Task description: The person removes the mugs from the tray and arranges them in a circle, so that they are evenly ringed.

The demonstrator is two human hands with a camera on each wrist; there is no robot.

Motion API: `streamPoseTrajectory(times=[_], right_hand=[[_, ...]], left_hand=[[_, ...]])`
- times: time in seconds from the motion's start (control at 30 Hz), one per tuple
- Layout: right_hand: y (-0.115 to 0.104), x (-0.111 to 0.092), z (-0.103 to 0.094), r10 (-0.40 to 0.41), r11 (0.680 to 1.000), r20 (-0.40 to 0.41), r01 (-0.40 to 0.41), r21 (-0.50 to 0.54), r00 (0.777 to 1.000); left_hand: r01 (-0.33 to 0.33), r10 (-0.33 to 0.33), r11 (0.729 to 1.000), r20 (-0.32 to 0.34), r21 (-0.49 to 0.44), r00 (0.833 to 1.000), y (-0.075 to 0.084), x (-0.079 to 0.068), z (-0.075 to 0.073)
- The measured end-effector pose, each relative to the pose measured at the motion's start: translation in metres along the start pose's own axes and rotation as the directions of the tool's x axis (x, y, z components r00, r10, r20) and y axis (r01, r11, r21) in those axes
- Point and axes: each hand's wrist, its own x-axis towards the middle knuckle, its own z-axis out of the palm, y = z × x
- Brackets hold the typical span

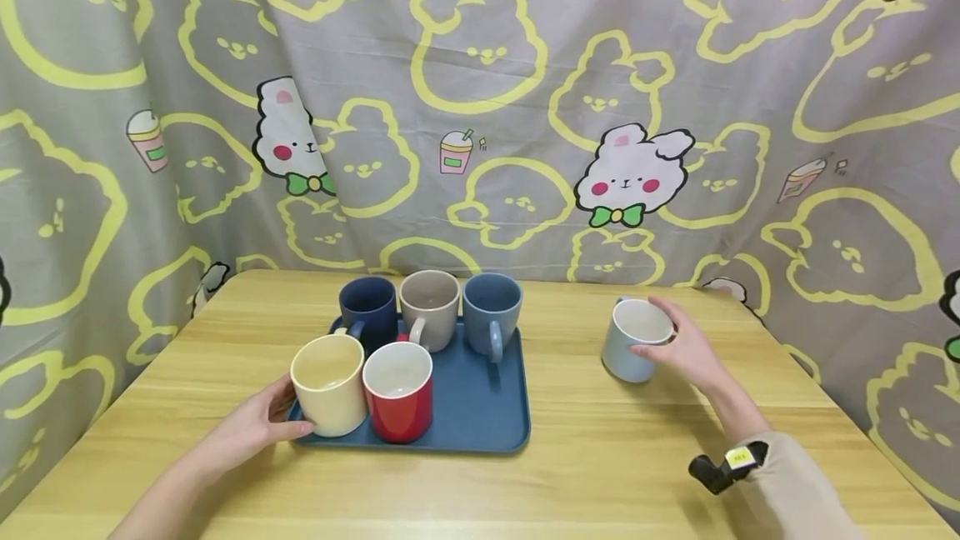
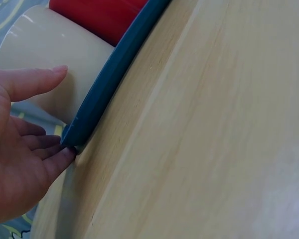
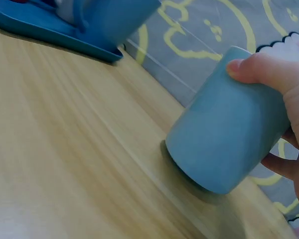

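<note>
My right hand [image 1: 682, 348] grips a light blue mug [image 3: 229, 124] near its rim, thumb on the near side. The mug's base is close over the tabletop, with a dark shadow beneath. My left hand [image 1: 258, 419] is at the left end of a blue tray [image 1: 480, 415]; in the left wrist view its fingertips touch the tray's corner and the thumb extends beside a cream mug [image 1: 330, 394]. Also on the tray are a red mug [image 1: 401, 411], a navy mug [image 1: 367, 307], a grey-beige mug [image 1: 431, 307] and a medium-blue mug [image 1: 487, 307], all upright.
The wooden table [image 1: 570, 473] carries the tray left of centre, with bare wood between it and the light blue mug. A patterned grey curtain [image 1: 510, 215] hangs behind the table and along its sides. A black wrist mount [image 1: 720, 473] sits on the right sleeve.
</note>
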Motion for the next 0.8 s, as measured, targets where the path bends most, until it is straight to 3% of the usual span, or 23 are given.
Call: streamPoseTrajectory(times=[0.57,0.8], right_hand=[[0.022,0.014,0.002,-0.003,0.981,0.033,-0.003,0.194,0.999],[0.021,0.014,-0.001,0.017,0.98,0.036,-0.024,0.199,0.999]], left_hand=[[0.03,-0.03,0.999,0.013,0.013,0.999,0.002,0.0,0.001],[0.037,-0.037,0.999,0.012,0.003,0.999,0.003,0.0,0.001]])
